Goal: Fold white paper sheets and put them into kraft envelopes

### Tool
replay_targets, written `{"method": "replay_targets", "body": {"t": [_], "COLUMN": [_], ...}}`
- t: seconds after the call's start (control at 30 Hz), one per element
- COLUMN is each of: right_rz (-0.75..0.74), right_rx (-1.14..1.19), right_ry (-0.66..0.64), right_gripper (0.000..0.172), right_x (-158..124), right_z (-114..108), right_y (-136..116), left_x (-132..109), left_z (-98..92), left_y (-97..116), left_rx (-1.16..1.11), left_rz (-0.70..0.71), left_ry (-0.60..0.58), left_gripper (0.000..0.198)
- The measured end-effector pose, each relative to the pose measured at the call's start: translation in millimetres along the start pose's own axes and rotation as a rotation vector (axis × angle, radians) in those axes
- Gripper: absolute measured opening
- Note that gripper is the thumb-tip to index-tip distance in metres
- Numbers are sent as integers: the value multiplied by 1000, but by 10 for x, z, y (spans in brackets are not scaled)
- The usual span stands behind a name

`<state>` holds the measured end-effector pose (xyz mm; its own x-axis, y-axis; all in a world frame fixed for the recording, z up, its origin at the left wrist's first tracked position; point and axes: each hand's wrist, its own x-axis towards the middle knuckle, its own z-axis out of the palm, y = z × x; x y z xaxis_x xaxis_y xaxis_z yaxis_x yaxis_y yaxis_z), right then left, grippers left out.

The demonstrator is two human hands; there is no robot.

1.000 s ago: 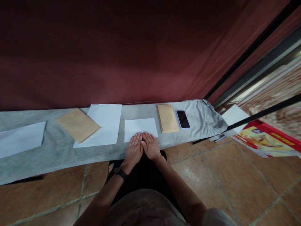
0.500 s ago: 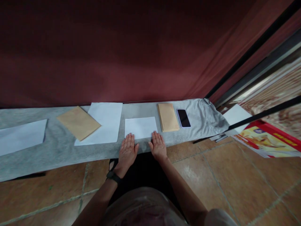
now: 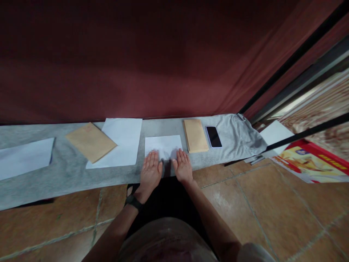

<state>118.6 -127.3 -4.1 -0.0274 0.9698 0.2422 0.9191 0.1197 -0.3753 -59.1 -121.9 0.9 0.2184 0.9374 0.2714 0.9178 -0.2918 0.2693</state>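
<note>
A small white sheet of paper (image 3: 163, 142), perhaps folded, lies on the grey cloth right in front of me. My left hand (image 3: 151, 171) is flat and open, fingertips over the sheet's near left corner. At the near right corner is my right hand (image 3: 183, 168), likewise open with its fingers straight. Neither hand grasps anything; whether the fingertips press on the paper or hover just above it I cannot tell. Just right of the sheet sits a stack of brown envelopes (image 3: 196, 136).
Beyond the envelopes lies a phone (image 3: 214, 137). Leftward, one brown envelope (image 3: 91, 142) overlaps larger white paper (image 3: 123, 142), and more white paper (image 3: 25, 158) is at the far left. The narrow cloth-covered bench (image 3: 71, 178) runs along a dark red curtain (image 3: 163, 72). A red box (image 3: 316, 162) is at right.
My left hand has shifted slightly right, and both hands appear a little raised, with shadows now under the fingertips. The paper and other items stay in place.
</note>
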Motion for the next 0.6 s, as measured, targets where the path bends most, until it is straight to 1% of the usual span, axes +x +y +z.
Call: {"method": "replay_targets", "body": {"t": [0.13,0.23,0.37,0.47,0.6], "right_rz": [-118,-136,-108,-78,-46], "right_rx": [89,83,11,-40,-75], "right_ry": [-114,-156,-115,-61,-3], "right_gripper": [54,53,57,62,65], "right_x": [274,375,358,322,305], "right_z": [17,76,177,234,264], "right_y": [-203,-239,-179,-121,-38], "left_x": [267,364,354,338,344], "left_z": [116,209,274,280,266], "left_y": [94,66,-9,-71,-187], "left_rx": [-13,-2,15,13,5], "left_rz": [117,119,77,23,-56], "left_ry": [-147,-199,-162,-101,-34], "left_gripper": [58,58,59,60,62]}}
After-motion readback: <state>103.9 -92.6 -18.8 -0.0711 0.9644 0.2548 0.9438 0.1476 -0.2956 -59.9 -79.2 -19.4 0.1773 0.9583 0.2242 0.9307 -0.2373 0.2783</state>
